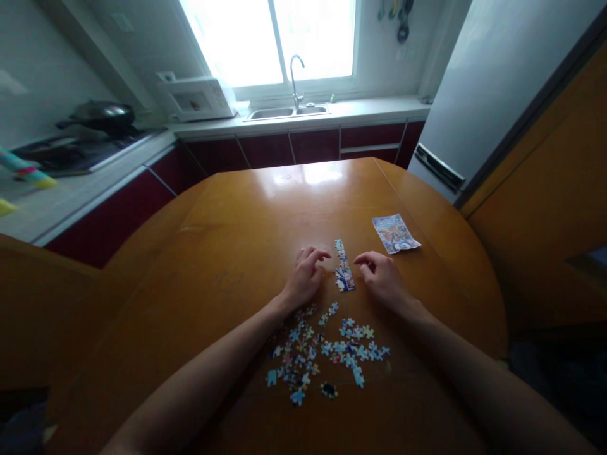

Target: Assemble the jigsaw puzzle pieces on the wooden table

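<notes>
A narrow strip of joined jigsaw pieces lies on the table between my two hands, with a wider part at its near end. My left hand rests just left of the strip, its fingers loosely bent and apart, holding nothing that I can see. On the other side, my right hand is half curled, index finger and thumb apart, near the strip but not touching it. Loose jigsaw pieces lie scattered nearer to me, mostly blue and mixed colours; my left forearm hides some. A few pieces on the right look joined.
A creased printed picture sheet lies beyond my right hand on the wooden table. Behind the table are a counter with a sink, a microwave and a stove with a pan. A refrigerator stands at right.
</notes>
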Available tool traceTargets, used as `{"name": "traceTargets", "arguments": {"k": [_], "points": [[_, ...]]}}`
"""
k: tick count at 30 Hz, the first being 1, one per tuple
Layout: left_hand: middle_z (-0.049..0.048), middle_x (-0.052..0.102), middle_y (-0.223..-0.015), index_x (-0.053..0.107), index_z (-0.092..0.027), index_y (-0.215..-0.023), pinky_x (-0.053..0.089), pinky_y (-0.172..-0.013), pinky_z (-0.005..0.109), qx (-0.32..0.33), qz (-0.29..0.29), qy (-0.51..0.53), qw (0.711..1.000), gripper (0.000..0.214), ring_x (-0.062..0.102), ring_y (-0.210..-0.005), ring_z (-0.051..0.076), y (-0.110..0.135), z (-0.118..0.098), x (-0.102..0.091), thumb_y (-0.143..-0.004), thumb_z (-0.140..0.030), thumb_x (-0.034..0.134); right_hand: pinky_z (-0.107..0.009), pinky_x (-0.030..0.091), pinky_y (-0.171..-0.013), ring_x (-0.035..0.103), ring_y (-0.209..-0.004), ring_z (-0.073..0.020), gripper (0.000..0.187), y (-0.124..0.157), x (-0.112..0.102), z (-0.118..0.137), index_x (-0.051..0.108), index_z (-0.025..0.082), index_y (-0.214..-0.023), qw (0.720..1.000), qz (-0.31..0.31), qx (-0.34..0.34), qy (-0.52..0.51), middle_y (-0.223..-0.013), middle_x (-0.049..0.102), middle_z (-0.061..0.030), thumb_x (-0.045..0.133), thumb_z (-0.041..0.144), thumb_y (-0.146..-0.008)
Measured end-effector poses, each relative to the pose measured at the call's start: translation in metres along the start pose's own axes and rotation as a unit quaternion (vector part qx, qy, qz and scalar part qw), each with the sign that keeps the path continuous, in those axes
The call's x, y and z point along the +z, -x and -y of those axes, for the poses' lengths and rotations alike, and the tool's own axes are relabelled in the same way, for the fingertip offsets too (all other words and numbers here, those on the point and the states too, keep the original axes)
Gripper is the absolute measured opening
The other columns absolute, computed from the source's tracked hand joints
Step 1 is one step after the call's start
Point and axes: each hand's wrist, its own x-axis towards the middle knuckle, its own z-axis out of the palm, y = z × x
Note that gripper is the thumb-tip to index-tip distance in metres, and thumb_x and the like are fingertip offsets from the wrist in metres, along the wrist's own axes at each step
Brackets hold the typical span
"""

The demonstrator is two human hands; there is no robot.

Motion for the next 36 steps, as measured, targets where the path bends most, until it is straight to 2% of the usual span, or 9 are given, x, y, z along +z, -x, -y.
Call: {"name": "traceTargets", "arguments": {"k": [11, 19, 30, 33, 36], "points": [[0.0040, 0.055, -0.096, 0.072, -0.021, -0.083, 0.042, -0.098, 0.040, -0.012, -0.011, -0.004, 1.000, 0.034, 0.049, -0.103, 0.021, 0.002, 0.003, 0.003, -0.079, 0.003, 0.050, -0.030, 0.045, -0.068, 0.059, -0.071, -0.0173, 0.020, 0.001, 0.000, -0.003, 0.071, 0.018, -0.084, 1.000, 0.001, -0.007, 0.002, -0.083, 0.068, -0.0047, 0.051, 0.018, -0.083], [0.0040, 0.055, -0.097, 0.073, -0.022, -0.082, 0.042, -0.098, 0.039, -0.014, -0.013, -0.005, 1.000, 0.028, 0.049, -0.102, 0.020, 0.002, 0.001, 0.003, -0.084, -0.002, 0.053, -0.030, 0.045, -0.068, 0.060, -0.071, -0.0171, 0.021, 0.002, -0.002, -0.001, 0.072, 0.018, -0.085, 1.000, 0.016, -0.001, 0.002, -0.084, 0.069, -0.0054, 0.052, 0.020, -0.083], [0.0038, 0.056, -0.096, 0.072, -0.021, -0.079, 0.043, -0.097, 0.039, -0.020, -0.010, -0.001, 1.000, 0.027, 0.049, -0.102, 0.020, 0.002, -0.002, 0.002, -0.083, -0.001, 0.054, -0.030, 0.045, -0.068, 0.058, -0.070, -0.0167, 0.021, 0.001, -0.002, -0.002, 0.072, 0.017, -0.087, 1.000, 0.024, -0.005, -0.001, -0.084, 0.068, -0.0049, 0.052, 0.017, -0.083], [0.0039, 0.056, -0.097, 0.072, -0.021, -0.080, 0.043, -0.098, 0.040, -0.017, -0.010, -0.005, 1.000, 0.026, 0.049, -0.103, 0.020, 0.003, 0.000, 0.002, -0.083, -0.002, 0.054, -0.030, 0.045, -0.069, 0.058, -0.071, -0.0162, 0.020, 0.004, -0.001, 0.003, 0.072, 0.017, -0.088, 0.999, 0.033, -0.024, -0.006, -0.084, 0.067, -0.0049, 0.052, 0.015, -0.084], [0.0040, 0.055, -0.097, 0.072, -0.021, -0.080, 0.043, -0.099, 0.041, -0.015, -0.011, -0.010, 1.000, 0.026, 0.049, -0.103, 0.020, 0.003, 0.001, 0.003, -0.083, -0.003, 0.055, -0.030, 0.046, -0.071, 0.058, -0.075, -0.0161, 0.018, 0.018, 0.007, 0.017, 0.072, 0.018, -0.093, 0.994, 0.072, -0.080, 0.000, -0.089, 0.064, -0.0048, 0.056, 0.015, -0.085]]}}
